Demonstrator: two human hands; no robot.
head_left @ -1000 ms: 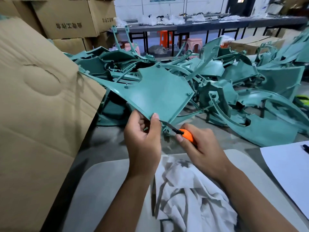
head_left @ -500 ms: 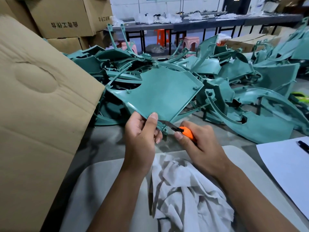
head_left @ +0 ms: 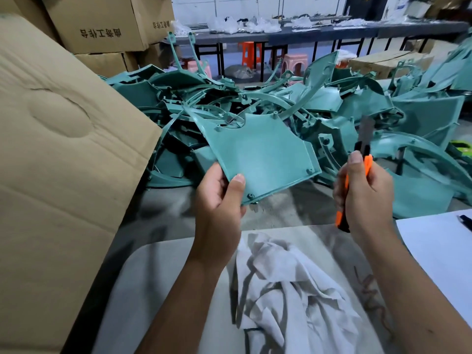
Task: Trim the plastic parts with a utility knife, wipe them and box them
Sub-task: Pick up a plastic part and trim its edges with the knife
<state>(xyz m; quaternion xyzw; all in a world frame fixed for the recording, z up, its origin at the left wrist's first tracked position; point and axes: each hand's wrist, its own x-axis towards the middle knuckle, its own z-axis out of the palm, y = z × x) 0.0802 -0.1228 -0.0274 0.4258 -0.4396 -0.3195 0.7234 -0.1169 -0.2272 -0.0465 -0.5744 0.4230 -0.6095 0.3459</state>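
Teal plastic panel (head_left: 258, 159): flat, notched far edge, small pegs at its corners; raised above the floor, in front of the pile of teal parts (head_left: 332, 111). Left hand (head_left: 219, 198) pinches its near corner, thumb on top. Right hand (head_left: 365, 198) grips the orange utility knife (head_left: 357, 172) upright, clear of the panel; blade blurred. White rag (head_left: 288, 284) on the near board; cardboard box (head_left: 58, 162) left, partly cut off.

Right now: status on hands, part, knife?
Left hand pinches teal panel corner. Right hand grips utility knife, blade up, clear of panel. Nothing between them.
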